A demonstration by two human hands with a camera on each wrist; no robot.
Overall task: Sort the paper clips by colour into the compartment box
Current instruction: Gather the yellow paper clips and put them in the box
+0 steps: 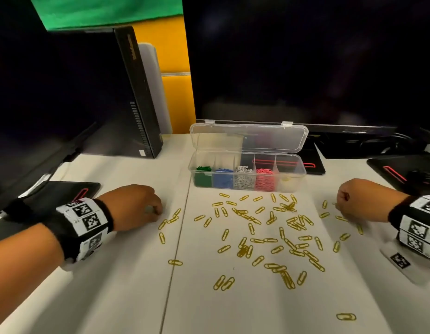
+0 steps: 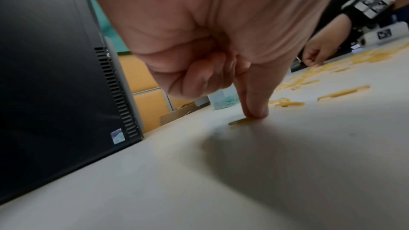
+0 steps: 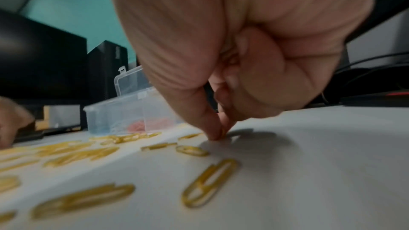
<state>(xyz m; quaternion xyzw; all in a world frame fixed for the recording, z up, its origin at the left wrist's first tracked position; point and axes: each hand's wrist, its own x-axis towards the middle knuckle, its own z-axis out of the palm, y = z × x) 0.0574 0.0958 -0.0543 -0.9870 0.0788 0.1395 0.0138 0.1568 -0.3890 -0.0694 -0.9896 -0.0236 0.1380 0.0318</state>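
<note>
Several yellow paper clips [image 1: 257, 239] lie scattered over the white table [image 1: 112, 297]. Behind them stands the clear compartment box [image 1: 291, 179], lid up, with green, blue, white and pink clips in separate compartments and a few yellow ones in the right end compartment. My left hand [image 1: 156, 210] is at the left edge of the scatter; its thumb and index fingertips [image 2: 257, 113] pinch down on one yellow clip [image 2: 240, 121] that lies on the table. At the right edge, my right hand [image 1: 339, 204] has its fingers curled, and its thumb and index tip pinch a yellow clip [image 3: 223, 133] at the surface.
A black computer tower [image 1: 137, 92] stands at the back left and a large dark monitor [image 1: 305, 56] behind the box. Black monitor bases [image 1: 71, 191] with red marks sit at both sides, and cables [image 1: 402, 141] at the back right. A seam [image 1: 178, 237] runs down the table.
</note>
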